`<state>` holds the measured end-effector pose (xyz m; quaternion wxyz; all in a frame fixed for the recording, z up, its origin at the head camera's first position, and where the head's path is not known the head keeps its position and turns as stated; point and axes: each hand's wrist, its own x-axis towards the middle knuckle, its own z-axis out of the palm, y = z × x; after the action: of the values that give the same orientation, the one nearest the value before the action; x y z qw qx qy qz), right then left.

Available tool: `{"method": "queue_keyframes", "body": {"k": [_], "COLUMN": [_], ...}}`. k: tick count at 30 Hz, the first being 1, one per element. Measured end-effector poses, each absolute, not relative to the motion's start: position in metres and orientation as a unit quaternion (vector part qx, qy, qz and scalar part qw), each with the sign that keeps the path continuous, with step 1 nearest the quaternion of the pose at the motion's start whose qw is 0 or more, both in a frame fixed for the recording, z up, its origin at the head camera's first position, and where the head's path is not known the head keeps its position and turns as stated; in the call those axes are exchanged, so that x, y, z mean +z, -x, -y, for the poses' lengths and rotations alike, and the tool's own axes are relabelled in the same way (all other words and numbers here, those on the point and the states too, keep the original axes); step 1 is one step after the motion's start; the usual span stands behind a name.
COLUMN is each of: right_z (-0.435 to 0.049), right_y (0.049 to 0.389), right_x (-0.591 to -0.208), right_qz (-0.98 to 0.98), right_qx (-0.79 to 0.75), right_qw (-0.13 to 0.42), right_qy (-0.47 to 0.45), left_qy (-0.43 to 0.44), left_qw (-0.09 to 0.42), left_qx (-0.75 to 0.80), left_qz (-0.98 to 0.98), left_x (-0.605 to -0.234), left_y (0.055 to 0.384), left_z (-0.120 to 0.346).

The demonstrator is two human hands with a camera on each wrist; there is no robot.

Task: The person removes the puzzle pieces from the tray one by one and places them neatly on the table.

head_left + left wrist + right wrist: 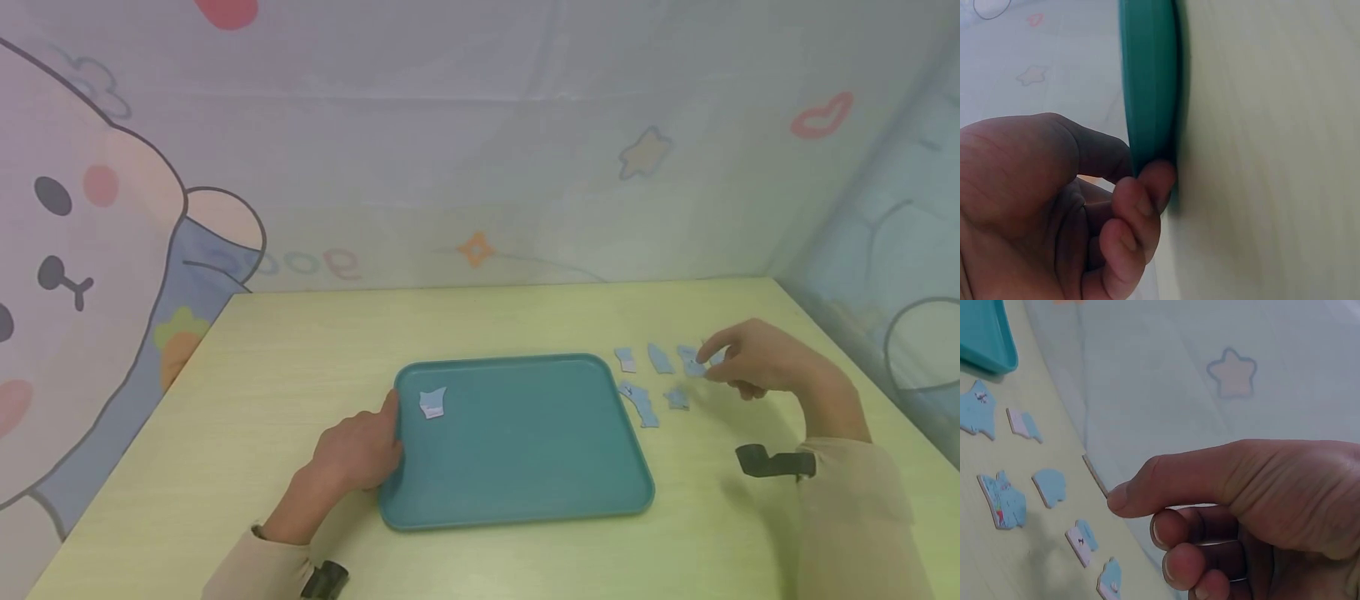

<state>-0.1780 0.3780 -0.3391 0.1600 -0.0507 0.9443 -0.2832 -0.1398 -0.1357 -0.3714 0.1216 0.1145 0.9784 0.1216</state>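
My left hand (358, 450) grips the left edge of a teal tray (525, 502), its fingers curled around the rim (1150, 81) in the left wrist view. Inside the tray's upper left lies a blue-and-white puzzle piece (432, 402). Beyond the tray's right side, my right hand (765, 362) hovers above the loose pieces. Its thumb and a mostly hidden finger pinch a thin puzzle piece (1094, 474), seen edge-on in the right wrist view. Below that hand lie a light-blue piece (1050, 487) and a piece with a red spot (1007, 503).
Several more puzzle pieces, such as a curved one (640, 404) close to the tray's right rim and a pointed one (660, 358), lie on the pale yellow table (300, 342). A printed cloth backdrop (465, 150) rises behind the table's far edge.
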Motion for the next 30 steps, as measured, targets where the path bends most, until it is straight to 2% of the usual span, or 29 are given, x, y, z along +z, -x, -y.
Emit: {"method": "queue_keyframes", "body": {"k": [9,30], "right_z": [-0.390,-0.398], "right_y": [0.180,0.180], "right_x": [-0.352,-0.366], "right_qz": [-0.937,-0.926], "right_qx": [-0.292,-0.319], "right_qw": [0.188,0.200], "right_qy": [0.038,0.018], "left_qy": [-0.115,-0.112], "left_qw": [0.124,0.124], "left_qx": [0.123,0.123], "left_qz": [-0.978,-0.978], "left_x": [-0.372,-0.371], "left_y": [0.140,0.139], "left_z": [0.136,0.133]}}
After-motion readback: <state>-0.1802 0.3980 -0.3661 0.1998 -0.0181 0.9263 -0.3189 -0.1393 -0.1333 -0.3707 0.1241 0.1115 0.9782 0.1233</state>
